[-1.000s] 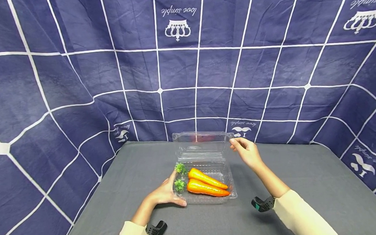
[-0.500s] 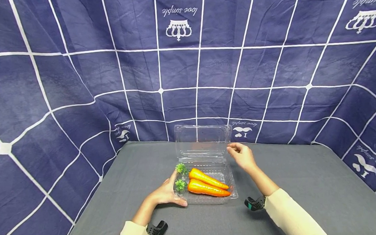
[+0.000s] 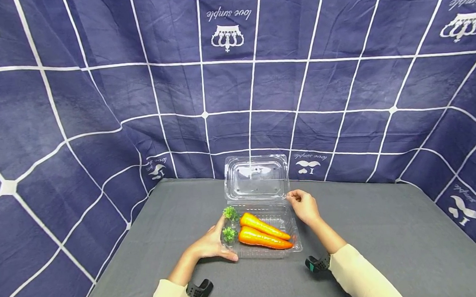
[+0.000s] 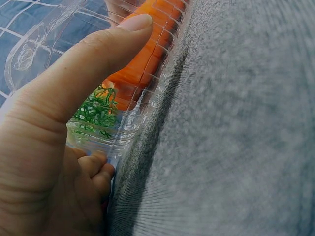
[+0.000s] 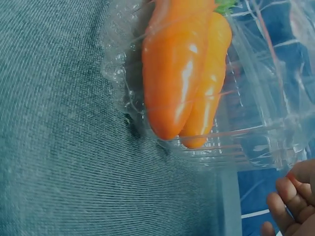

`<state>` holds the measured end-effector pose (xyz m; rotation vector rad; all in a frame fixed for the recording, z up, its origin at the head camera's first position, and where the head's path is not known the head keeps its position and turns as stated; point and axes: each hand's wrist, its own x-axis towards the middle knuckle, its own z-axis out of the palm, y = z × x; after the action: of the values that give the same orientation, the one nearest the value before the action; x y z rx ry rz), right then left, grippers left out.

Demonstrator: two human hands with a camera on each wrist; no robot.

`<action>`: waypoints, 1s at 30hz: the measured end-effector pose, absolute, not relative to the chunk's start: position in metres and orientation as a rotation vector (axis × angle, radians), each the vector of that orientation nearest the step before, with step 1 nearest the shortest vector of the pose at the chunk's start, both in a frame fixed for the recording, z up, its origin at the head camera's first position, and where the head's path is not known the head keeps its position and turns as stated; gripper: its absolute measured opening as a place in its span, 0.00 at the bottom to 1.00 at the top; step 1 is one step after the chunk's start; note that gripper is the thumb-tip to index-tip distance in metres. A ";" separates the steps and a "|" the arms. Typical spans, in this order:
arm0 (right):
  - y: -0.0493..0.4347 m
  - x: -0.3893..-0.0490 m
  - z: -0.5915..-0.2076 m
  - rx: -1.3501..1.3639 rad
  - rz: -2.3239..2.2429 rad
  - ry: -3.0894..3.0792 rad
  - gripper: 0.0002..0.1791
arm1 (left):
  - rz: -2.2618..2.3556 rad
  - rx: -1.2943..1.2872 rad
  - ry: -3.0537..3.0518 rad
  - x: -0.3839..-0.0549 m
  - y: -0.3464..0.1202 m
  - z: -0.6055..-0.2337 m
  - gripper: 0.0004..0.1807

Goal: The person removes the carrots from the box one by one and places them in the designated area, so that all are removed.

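On the surface (image 3: pixel 146 265), a clear plastic box (image 3: pixel 277 215) with lid (image 3: pixel 256 179) hinged up and leaning back; inside, two carrots (image 3: pixel 265 237), leafy tops (image 3: pixel 229 234) toward the left end. Looks light, thin-walled and springy, liable to skid or dent under a hard squeeze. Best held low by the ribbed walls, with the lid taken by a rim corner. Glossy carrots, probably slippery, best grasped round the thick end. Left hand (image 3: pixel 209 242) gripping the box's left end, thumb along the front wall. Right hand (image 3: pixel 304 207) at the lid's right edge near the hinge, fingertips drawn together; cannot tell whether pinching plastic. On the cloth (image 3: pixel 176 93) behind, upside down: "love simple" by crowns, and "I" with a heart and moustache. No readable label on the box.
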<state>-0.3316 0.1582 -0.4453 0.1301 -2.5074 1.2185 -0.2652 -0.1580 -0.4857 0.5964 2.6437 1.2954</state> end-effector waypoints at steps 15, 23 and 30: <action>0.161 -0.331 -0.453 0.003 1.428 -2.530 0.11 | 1.279 0.603 2.635 -0.267 -0.157 -0.486 0.74; 0.162 -0.332 -0.461 -0.037 1.637 -2.452 0.11 | 1.274 0.595 2.638 -0.267 -0.157 -0.486 0.74; 0.164 -0.330 -0.461 -0.093 1.671 -2.370 0.13 | 1.276 0.594 2.640 -0.267 -0.157 -0.486 0.74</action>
<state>-0.3303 0.1637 -0.4607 -0.0933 -2.3702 1.6709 -0.2671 -0.1568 -0.4862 0.5938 2.6400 1.2763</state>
